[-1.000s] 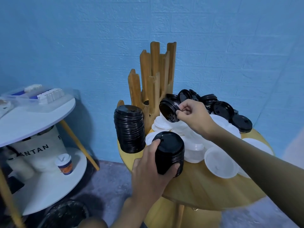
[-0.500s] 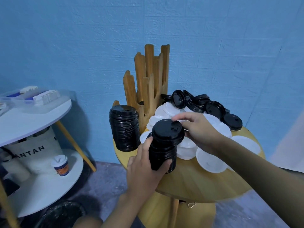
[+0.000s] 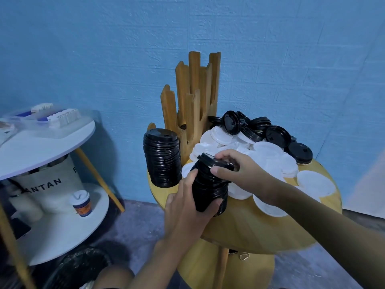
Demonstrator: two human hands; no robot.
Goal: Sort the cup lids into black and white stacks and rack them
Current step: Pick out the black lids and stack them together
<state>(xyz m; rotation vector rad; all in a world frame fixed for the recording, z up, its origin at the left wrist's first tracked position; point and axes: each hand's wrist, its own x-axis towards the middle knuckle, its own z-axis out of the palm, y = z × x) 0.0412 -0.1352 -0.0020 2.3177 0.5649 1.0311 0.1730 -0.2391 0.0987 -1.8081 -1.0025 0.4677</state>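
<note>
In front of the wooden rack (image 3: 193,105), my left hand (image 3: 187,207) gripped the black lid stack (image 3: 210,190) while my right hand (image 3: 243,174) pinched the top lid (image 3: 206,158) by its rim.

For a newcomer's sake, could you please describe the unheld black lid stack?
Find the round wooden table with the tall wooden rack. At its left edge, beside the rack, stands a black lid stack. Unlike the other black stack, no hand holds it.
</note>
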